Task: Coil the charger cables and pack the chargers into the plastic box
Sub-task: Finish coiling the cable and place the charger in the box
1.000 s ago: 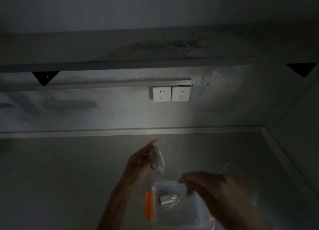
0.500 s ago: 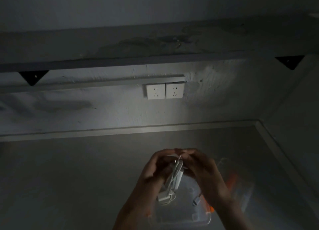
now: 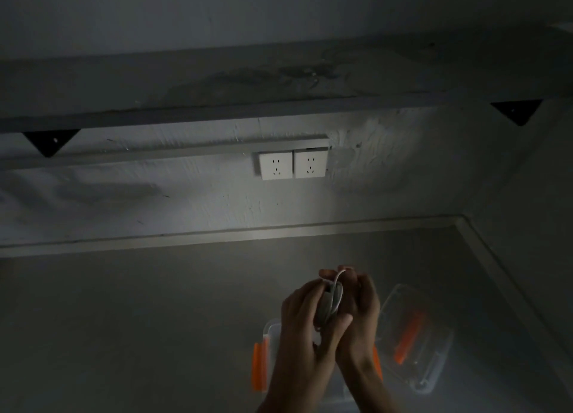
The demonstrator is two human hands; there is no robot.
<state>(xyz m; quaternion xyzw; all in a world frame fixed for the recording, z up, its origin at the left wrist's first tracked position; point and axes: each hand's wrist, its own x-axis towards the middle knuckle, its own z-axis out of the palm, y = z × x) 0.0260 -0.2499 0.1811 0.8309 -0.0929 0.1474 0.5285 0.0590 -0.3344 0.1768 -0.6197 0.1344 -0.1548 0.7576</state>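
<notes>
Closer together than half a second before, the two hands had drawn the cable's looser loops into a tight bundle, raised a little higher over the box.

A grey counter [image 3: 139, 319] filled the lower half of the dim view and met a scuffed wall [image 3: 155, 201] at 12 o'clock. A long shelf [image 3: 217, 93] ran across the wall on two black brackets [image 3: 49, 141]. On the counter at 4 o'clock from the hands lay a clear lid [image 3: 434, 363], with something orange showing through it. The plastic box [image 3: 270, 327] sat directly beneath the hands at 6 o'clock, mostly hidden by the forearms, an orange clip [image 3: 259, 366] on its 9 o'clock side.

The left hand [image 3: 305, 316] gripped the charger [image 3: 325, 310] from the 9 o'clock side, thumb pressed across its lower end. The right hand [image 3: 361, 304] closed on it from 3 o'clock, fingers curled. The charger was held in the air between them, above the box and not in it. Its long axis ran from 6 to 12 o'clock, the top leaning slightly toward 1 o'clock; which end carried the plug could not be told.

Two white sockets [image 3: 293, 163] sat side by side on the wall at 12 o'clock. A white cable [image 3: 337, 280] wrapped the charger lengthwise, one strand arcing off the top toward 1 o'clock into the right fingertips.
</notes>
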